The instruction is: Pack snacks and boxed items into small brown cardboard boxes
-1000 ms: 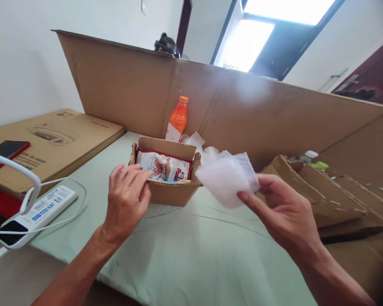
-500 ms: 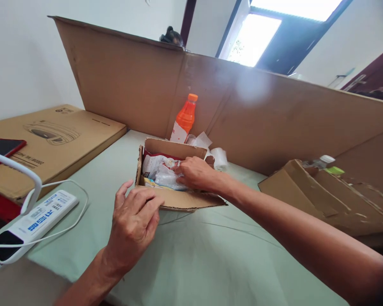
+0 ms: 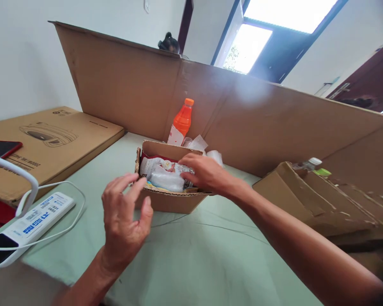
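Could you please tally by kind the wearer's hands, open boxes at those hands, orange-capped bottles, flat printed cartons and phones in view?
Hands: 2 (left hand, right hand)
Open box: 1
Orange-capped bottle: 1
Flat printed carton: 1
Phone: 1
Total: 6

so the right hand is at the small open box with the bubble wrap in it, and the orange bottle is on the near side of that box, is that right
Not quite: the orange bottle is on the far side of the small open box, as the head view shows. The right hand is at the box, and the bubble wrap is in it.
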Available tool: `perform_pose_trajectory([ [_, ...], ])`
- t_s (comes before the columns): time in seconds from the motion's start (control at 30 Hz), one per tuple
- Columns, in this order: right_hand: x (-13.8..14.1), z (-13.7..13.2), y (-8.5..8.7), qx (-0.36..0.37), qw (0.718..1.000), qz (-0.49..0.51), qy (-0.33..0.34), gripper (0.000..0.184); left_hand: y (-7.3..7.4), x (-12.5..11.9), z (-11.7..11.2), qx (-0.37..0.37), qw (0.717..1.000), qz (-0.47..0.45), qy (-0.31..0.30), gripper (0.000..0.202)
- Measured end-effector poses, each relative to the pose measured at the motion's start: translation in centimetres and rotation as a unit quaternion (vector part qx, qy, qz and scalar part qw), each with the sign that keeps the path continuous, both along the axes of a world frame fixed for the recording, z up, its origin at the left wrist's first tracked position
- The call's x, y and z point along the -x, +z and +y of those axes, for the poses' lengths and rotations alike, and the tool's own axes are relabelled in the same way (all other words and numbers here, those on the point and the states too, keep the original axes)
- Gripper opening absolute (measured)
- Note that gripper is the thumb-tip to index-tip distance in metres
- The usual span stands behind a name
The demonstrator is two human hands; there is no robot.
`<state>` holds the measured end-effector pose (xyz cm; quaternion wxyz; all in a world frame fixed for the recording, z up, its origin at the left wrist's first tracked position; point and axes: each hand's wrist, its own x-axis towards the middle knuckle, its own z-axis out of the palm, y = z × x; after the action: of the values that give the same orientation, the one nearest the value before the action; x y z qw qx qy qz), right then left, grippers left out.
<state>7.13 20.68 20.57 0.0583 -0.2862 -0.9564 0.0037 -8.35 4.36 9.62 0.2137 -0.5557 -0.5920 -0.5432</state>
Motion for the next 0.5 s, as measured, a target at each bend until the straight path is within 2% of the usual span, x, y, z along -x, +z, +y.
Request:
perform_pose_trajectory([
  [0.07, -3.7, -0.7, 0.7, -0.047, 0.984, 0.166, -0.040, 0.018, -0.7, 0.2, 0.0, -0.003, 0.997, -0.078, 0.021, 0.058],
  [0.13, -7.5, -1.6, -0.3, -0.061, 0.948, 0.298, -0.094, 0.017, -2.0, 0.6, 0.2, 0.033, 0.984, -0.175, 0.012, 0.060],
  [0.17, -9.1, -2.1, -1.5, -0.045, 0.934, 0.332, -0.122, 0.018, -2.9, 0.8, 0.3, 0.060, 0.972, -0.226, -0.002, 0.060],
  [0.23, -11.1, -3.1, -5.1, 0.022, 0.921, 0.350, -0.171, 0.022, -4.6, 1.1, 0.5, 0.114, 0.942, -0.313, -0.035, 0.061],
  [0.3, -11.0, -3.8, -9.1, 0.113, 0.920, 0.333, -0.175, 0.033, -5.9, 1.3, 0.7, 0.145, 0.916, -0.368, -0.060, 0.062],
  [0.37, -9.2, -4.2, -12.2, 0.185, 0.916, 0.316, -0.165, 0.043, -6.5, 1.5, 1.0, 0.156, 0.897, -0.404, -0.086, 0.062],
  [0.43, -7.2, -4.0, -13.5, 0.221, 0.907, 0.315, -0.169, 0.045, -6.4, 1.3, 1.5, 0.161, 0.884, -0.425, -0.113, 0.060],
  [0.5, -6.4, -3.6, -13.4, 0.232, 0.898, 0.324, -0.189, 0.041, -5.9, 0.4, 2.1, 0.165, 0.881, -0.427, -0.120, 0.059],
])
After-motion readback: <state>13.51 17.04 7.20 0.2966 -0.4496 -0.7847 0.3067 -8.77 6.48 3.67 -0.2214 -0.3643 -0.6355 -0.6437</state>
